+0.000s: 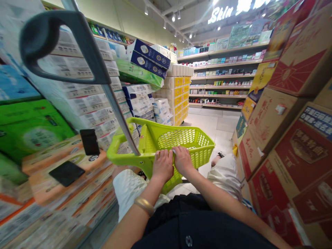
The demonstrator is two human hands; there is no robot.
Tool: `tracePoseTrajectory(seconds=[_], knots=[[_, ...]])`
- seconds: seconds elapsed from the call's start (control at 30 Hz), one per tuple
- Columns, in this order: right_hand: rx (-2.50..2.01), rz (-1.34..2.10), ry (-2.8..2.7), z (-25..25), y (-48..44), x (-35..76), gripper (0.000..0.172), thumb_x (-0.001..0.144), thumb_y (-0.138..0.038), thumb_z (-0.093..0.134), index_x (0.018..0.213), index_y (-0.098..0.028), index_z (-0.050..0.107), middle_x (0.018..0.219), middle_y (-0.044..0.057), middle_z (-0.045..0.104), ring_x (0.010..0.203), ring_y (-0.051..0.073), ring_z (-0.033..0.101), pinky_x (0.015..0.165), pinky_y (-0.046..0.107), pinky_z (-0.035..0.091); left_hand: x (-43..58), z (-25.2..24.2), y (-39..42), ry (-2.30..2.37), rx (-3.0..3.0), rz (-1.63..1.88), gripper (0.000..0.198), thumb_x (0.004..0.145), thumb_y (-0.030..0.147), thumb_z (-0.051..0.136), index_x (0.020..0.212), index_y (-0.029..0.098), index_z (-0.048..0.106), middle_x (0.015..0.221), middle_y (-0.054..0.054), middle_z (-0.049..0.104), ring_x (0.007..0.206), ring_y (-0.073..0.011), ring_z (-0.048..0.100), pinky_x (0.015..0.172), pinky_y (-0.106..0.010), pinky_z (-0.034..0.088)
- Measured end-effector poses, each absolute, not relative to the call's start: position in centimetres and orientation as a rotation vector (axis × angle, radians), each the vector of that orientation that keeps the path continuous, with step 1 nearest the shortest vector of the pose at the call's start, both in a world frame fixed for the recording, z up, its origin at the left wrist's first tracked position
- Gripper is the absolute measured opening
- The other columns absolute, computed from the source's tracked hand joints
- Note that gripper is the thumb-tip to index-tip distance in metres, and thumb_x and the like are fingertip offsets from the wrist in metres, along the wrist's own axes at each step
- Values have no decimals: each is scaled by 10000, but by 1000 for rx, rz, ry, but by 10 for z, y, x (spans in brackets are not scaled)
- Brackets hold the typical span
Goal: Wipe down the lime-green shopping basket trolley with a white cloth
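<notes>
So the gold bangle [144, 206] is on the left wrist, and both the left hand [163, 164] and right hand [183, 159] are side by side with fingers [163, 154] curled closed over the near rim of a lime-green plastic shopping basket [201, 155], which sits between the white trouser legs [225, 173]. A silver metal pole [119, 119] slants up from it to a dark grey loop handle [90, 52]. Two flat black rectangular objects [66, 173] lie on orange plastic-wrapped packs [38, 186] at left, brown-and-red cardboard boxes [267, 114] pile up at right, and stocked long shelves [225, 64] line the back.
</notes>
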State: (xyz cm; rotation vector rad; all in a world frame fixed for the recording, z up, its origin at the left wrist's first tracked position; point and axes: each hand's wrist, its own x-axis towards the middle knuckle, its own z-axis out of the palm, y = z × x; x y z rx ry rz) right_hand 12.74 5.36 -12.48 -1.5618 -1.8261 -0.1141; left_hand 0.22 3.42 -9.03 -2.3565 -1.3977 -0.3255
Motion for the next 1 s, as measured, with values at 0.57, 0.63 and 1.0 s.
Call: tracePoseTrajectory(seconds=[0.57,0.63,1.0], knots=[[-1534,-80,-1820,-124,51,127,333,848,-53,431,1065,-231,610,1060,33,667,1006,174,557,992,317,255,0,-91,34,-1398,-2362,-335,431,768,220,554,1191,145,512,1035,-115,556,1011,-280,464,995,-443,302],[-1556,-69,-1788,-128,53,140,349,833,-39,436,1062,-237,610,1043,24,673,1010,170,564,1007,325,235,-1,-91,35,-1398,-2368,-338,478,756,232,575,1219,141,497,1055,-121,551,1026,-282,457,1004,-445,296],[-1606,-109,-1821,-125,53,129,323,862,-70,441,1086,-231,609,1060,38,662,1002,168,560,967,313,248,0,-92,35,-1407,-2377,-340,440,768,220,542,1200,143,505,1053,-123,552,1015,-283,450,1007,-443,286]])
